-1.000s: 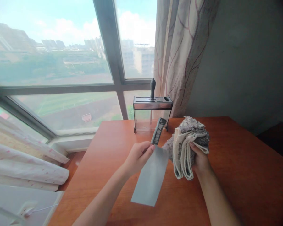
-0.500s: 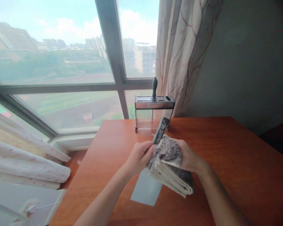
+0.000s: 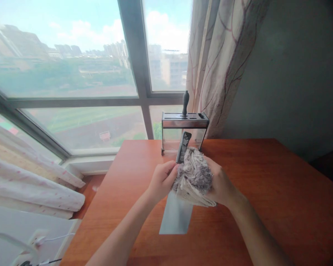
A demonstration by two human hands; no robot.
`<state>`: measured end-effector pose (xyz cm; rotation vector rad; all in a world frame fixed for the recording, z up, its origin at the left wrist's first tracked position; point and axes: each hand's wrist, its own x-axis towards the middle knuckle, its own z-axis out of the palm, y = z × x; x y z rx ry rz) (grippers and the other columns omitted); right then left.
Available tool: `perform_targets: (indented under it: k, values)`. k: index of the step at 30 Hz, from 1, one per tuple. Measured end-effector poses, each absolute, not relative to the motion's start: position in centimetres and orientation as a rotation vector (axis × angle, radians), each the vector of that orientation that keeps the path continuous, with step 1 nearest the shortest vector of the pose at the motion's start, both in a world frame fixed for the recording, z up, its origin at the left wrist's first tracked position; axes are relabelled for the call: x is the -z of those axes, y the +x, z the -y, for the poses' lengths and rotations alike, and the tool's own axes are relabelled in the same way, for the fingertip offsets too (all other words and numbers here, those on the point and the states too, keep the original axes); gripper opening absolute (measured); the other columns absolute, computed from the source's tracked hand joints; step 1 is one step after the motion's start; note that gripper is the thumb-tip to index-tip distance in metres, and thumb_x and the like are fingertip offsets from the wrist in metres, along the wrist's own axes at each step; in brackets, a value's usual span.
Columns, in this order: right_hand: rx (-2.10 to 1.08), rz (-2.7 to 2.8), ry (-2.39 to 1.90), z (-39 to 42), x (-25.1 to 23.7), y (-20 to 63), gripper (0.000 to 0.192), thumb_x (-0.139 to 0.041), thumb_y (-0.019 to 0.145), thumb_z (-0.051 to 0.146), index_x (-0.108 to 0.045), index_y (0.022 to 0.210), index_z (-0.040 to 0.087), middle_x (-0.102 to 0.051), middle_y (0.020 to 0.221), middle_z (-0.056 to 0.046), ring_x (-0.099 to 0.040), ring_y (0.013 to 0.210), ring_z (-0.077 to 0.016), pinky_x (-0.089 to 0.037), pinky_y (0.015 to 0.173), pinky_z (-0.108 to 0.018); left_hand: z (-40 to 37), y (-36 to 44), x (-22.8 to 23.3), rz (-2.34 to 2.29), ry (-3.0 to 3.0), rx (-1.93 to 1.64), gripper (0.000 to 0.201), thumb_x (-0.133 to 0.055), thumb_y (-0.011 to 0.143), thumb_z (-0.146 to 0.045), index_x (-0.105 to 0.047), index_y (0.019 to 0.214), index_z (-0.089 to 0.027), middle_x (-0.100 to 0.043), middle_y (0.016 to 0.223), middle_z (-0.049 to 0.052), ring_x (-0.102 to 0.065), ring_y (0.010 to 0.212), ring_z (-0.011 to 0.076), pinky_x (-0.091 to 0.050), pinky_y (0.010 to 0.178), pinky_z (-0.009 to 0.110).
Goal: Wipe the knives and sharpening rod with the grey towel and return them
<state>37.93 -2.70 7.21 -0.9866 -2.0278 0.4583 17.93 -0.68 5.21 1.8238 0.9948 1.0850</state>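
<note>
From the head camera, the cleaver [image 3: 176, 217] was up over the middle of the table [image 3: 269, 207], blade towards the wearer, handle [image 3: 184, 147] angled off towards the window. The blade was a flat, plain slab of dull silvery metal, pretty much a rectangle with a straight end; the handle was dark, with a mottled pale pattern on its face. Couldn't tell if any of the blade touched the wood.

The left hand [image 3: 164, 180] was clamped on the cleaver right about where handle meets blade, thumb pressed in against the fingers. The right hand [image 3: 221, 184] had a bunched-up cloth [image 3: 196, 175] gripped from the side, pushed up against the cleaver and covering the upper part of the blade. Really shaggy grey-and-white pile on that cloth, with flatter cream folds hanging underneath. Most of the right fingers were hidden behind it.

Just beyond the handle stood a boxy knife block [image 3: 172, 123], clear-sided with a shiny metal top band, and a rounded black handle [image 3: 185, 103] sticking straight up. The tabletop was smooth, reddish-brown wood grain with a soft sheen.
</note>
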Motion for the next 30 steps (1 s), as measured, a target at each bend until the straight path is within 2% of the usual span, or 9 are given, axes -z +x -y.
perform_targets:
  k: [2,6,9,16,22,26,30]
  values:
    - [-0.632,1.989,-0.995,2.5,-7.2,37.8,0.039,-0.071,0.068,0.014,-0.066,0.106,0.02,-0.067,0.106,-0.009,-0.062,0.092,-0.0253,-0.051,0.085,-0.036,0.8,17.6,-5.7,-0.961,1.967,-1.083,0.038,-0.043,0.092,-0.034,-0.036,0.059,-0.018,-0.026,0.057,-0.005,-0.025,0.053,0.0082,-0.02,0.05,0.024]
    - [-0.873,1.987,-0.925,1.8,-6.3,38.1,0.021,-0.07,0.071,0.012,-0.07,0.09,0.02,-0.071,0.09,-0.003,-0.064,0.075,-0.0188,-0.053,0.072,-0.028,1.1,17.5,-6.2,-0.944,2.081,-1.075,0.037,-0.042,0.092,-0.03,-0.03,0.059,-0.019,-0.023,0.056,-0.006,-0.023,0.05,0.0073,-0.019,0.05,0.024]
    - [-0.792,1.889,-0.93,1.4,-4.9,38.4,0.013,-0.072,0.069,0.015,-0.069,0.081,0.019,-0.07,0.083,-0.003,-0.064,0.071,-0.0193,-0.052,0.066,-0.028,1.2,17.8,-6.1,-0.979,1.944,-1.087,0.039,-0.042,0.093,-0.034,-0.031,0.058,-0.019,-0.024,0.057,-0.006,-0.024,0.052,0.008,-0.019,0.05,0.024]
    - [-0.628,1.842,-0.982,0.9,-3.8,39.4,0.007,-0.073,0.07,0.018,-0.072,0.077,0.018,-0.072,0.079,-0.004,-0.065,0.067,-0.0213,-0.052,0.064,-0.031,0.7,18.0,-5.4,-0.996,1.669,-1.137,0.04,-0.047,0.091,-0.04,-0.037,0.059,-0.018,-0.027,0.059,-0.005,-0.026,0.055,0.009,-0.019,0.051,0.025]
    - [-0.827,1.786,-0.978,0.6,-4.3,40.5,0.023,-0.078,0.069,0.024,-0.075,0.09,0.016,-0.076,0.091,-0.007,-0.07,0.079,-0.0258,-0.056,0.073,-0.034,0.2,17.1,-5.5,-1.04,1.616,-1.212,0.04,-0.048,0.091,-0.041,-0.035,0.061,-0.018,-0.025,0.061,-0.005,-0.025,0.056,0.0091,-0.019,0.051,0.025]
    - [-0.877,1.793,-1.026,0.3,-4.1,41.3,0.027,-0.081,0.066,0.024,-0.075,0.091,0.016,-0.076,0.094,-0.008,-0.071,0.082,-0.0262,-0.057,0.078,-0.035,-0.2,16.6,-5.2,-1.009,1.686,-1.11,0.039,-0.046,0.092,-0.041,-0.034,0.063,-0.019,-0.023,0.062,-0.005,-0.024,0.057,0.0092,-0.018,0.052,0.025]
    - [-0.899,1.719,-1.013,0.5,-4.0,41.6,0.036,-0.08,0.067,0.024,-0.072,0.101,0.016,-0.075,0.1,-0.008,-0.07,0.088,-0.0265,-0.057,0.081,-0.036,-0.1,16.5,-5.6,-0.972,1.842,-0.959,0.04,-0.044,0.093,-0.04,-0.032,0.062,-0.019,-0.023,0.061,-0.005,-0.023,0.056,0.0087,-0.016,0.051,0.026]
